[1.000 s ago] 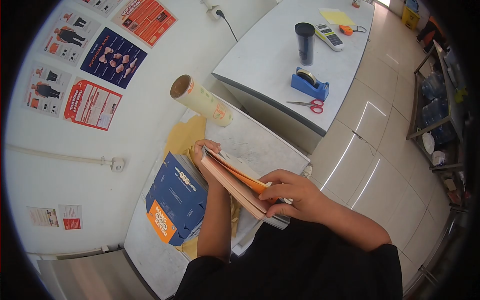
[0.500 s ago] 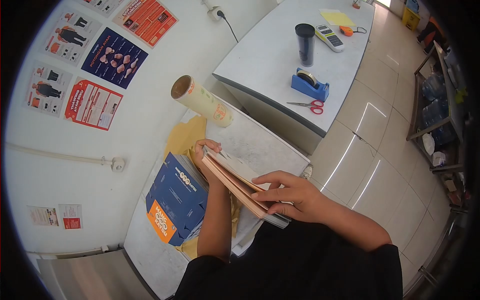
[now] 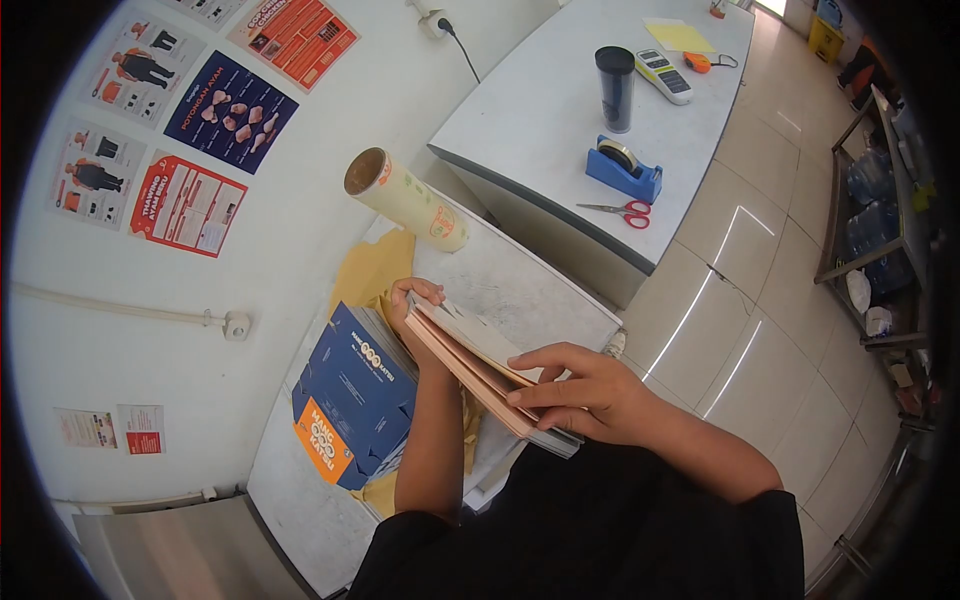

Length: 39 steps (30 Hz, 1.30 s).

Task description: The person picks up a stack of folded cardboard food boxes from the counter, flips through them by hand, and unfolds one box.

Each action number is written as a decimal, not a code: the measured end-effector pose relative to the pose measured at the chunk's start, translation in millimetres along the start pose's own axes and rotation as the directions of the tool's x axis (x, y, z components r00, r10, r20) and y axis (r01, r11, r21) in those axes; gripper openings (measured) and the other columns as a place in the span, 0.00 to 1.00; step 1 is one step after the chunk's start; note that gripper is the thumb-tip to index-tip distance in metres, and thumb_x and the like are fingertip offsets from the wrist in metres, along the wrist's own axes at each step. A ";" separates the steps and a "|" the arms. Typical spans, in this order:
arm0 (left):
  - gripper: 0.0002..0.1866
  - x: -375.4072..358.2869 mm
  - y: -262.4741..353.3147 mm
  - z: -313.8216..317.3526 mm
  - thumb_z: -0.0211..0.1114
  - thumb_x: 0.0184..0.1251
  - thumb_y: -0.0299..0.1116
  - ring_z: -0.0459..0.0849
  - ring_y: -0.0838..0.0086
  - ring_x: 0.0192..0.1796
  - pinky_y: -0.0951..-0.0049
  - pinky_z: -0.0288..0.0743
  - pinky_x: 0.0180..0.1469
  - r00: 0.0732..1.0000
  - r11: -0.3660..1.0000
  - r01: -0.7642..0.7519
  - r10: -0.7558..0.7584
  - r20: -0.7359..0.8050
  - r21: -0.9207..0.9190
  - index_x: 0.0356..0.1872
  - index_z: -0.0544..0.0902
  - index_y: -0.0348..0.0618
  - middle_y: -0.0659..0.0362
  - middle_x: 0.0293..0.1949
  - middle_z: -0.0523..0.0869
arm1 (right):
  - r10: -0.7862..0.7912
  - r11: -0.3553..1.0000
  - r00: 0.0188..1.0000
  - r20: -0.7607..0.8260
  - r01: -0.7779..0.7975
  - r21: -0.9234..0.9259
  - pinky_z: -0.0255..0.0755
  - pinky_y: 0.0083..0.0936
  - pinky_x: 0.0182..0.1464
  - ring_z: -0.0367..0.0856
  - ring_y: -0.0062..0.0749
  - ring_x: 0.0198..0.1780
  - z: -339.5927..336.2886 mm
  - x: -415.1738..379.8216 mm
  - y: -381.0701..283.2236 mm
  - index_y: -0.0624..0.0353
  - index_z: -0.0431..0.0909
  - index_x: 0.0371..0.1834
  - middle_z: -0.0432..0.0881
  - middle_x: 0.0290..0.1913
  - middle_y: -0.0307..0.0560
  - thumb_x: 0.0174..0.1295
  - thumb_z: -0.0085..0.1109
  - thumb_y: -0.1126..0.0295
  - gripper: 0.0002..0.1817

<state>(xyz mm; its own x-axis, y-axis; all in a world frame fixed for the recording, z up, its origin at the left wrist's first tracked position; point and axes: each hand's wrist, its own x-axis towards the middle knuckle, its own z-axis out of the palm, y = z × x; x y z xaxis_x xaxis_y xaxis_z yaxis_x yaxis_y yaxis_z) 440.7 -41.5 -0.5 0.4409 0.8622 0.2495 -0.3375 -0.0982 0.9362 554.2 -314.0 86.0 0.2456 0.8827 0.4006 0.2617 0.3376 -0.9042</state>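
A thick stack of flat cardboard sheets (image 3: 470, 345), likely unfolded boxes, is held slantwise before my body. My left hand (image 3: 418, 298) is closed round its far end, fingers over the top edge; its palm is hidden. My right hand (image 3: 580, 392) grips the near end, with its fingers at a gap between the upper sheets and the thumb low at the edge. Left of the stack, a pile of blue printed cardboard boxes (image 3: 350, 375), flat and with an orange panel, lies on brown wrapping paper (image 3: 370, 270).
A large cling-film roll (image 3: 410, 200) stands tilted in view on the white table (image 3: 520, 280). Behind it, another table (image 3: 520, 110) bears a dark tumbler (image 3: 615, 90), a blue tape dispenser (image 3: 622, 172), red-handled scissors (image 3: 632, 213) and a card reader (image 3: 663, 77). Right, a rack (image 3: 880, 220) holds water bottles.
The view has shifted very slightly. Both hands keep their places on the stack, and my right fingers have barely moved at the gap between the sheets.
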 end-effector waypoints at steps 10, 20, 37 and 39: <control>0.19 -1.3 2.8 1.7 0.45 0.83 0.45 0.75 0.70 0.35 0.61 0.71 0.55 1.000 1.000 -0.015 0.015 0.008 -0.006 0.34 0.73 0.44 0.58 0.27 0.76 | -0.083 0.988 0.994 0.068 0.091 -0.126 0.87 0.29 0.47 0.87 0.35 0.47 -2.6 3.3 -2.2 0.48 0.88 0.59 0.79 0.67 0.48 0.57 0.78 0.69 0.24; 0.02 -2.4 3.7 1.3 0.56 0.71 0.25 0.76 0.73 0.33 0.62 0.75 0.55 0.999 0.998 -0.042 0.043 0.030 -0.049 0.37 0.73 0.45 0.61 0.27 0.76 | -0.131 0.978 0.988 0.075 0.142 -0.153 0.89 0.28 0.44 0.89 0.34 0.44 -1.6 4.6 -0.2 0.50 0.87 0.59 0.78 0.67 0.49 0.56 0.78 0.70 0.25; 0.02 -2.3 5.4 4.9 0.57 0.71 0.25 0.77 0.72 0.33 0.64 0.76 0.54 0.998 0.998 -0.052 0.053 0.029 -0.042 0.37 0.74 0.43 0.60 0.26 0.76 | -0.074 0.988 0.996 0.052 0.081 -0.134 0.84 0.34 0.49 0.88 0.44 0.49 -1.3 2.9 -2.9 0.50 0.84 0.58 0.80 0.62 0.50 0.63 0.73 0.68 0.19; 0.02 -2.0 5.5 5.6 0.57 0.70 0.25 0.77 0.73 0.33 0.64 0.76 0.54 0.999 0.998 -0.044 0.046 0.025 -0.054 0.37 0.74 0.43 0.60 0.26 0.76 | -0.066 0.990 0.997 0.038 0.070 -0.121 0.83 0.34 0.49 0.87 0.45 0.50 -1.4 3.5 -3.8 0.51 0.84 0.57 0.80 0.62 0.50 0.63 0.71 0.71 0.18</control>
<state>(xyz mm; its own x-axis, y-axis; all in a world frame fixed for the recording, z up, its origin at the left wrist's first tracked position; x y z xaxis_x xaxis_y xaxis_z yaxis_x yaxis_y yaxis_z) 442.6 -46.6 5.6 0.4457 0.8441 0.2980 -0.4014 -0.1092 0.9094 555.4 -312.6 91.0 0.1923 0.8705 0.4531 0.3888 0.3564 -0.8496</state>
